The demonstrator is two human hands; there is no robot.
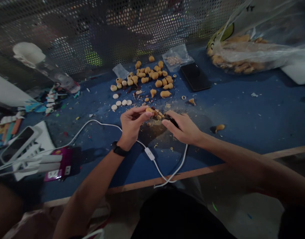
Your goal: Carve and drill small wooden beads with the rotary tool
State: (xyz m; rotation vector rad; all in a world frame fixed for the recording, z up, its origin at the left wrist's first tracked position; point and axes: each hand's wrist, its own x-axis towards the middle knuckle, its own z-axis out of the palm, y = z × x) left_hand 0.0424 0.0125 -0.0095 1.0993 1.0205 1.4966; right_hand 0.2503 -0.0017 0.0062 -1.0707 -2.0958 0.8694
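My left hand [132,122], with a dark band on its wrist, pinches a small tan gourd [149,110] between thumb and fingers. My right hand [181,126] is closed around a black hand tool [172,121], whose tip points at the gourd; its exact kind cannot be made out. Brownish bits [158,115] show between the two hands. Beyond them lies a cluster of small tan gourds [147,70], some cut open at the top. Several white discs [125,103] sit left of the cluster.
A white cable with an inline switch [150,153] loops over the table's front edge. A black phone [196,77] and a bag of gourds [239,54] lie at right. A clear bottle [65,82], a second phone [18,144] and a purple box [60,162] are left. Perforated metal stands behind.
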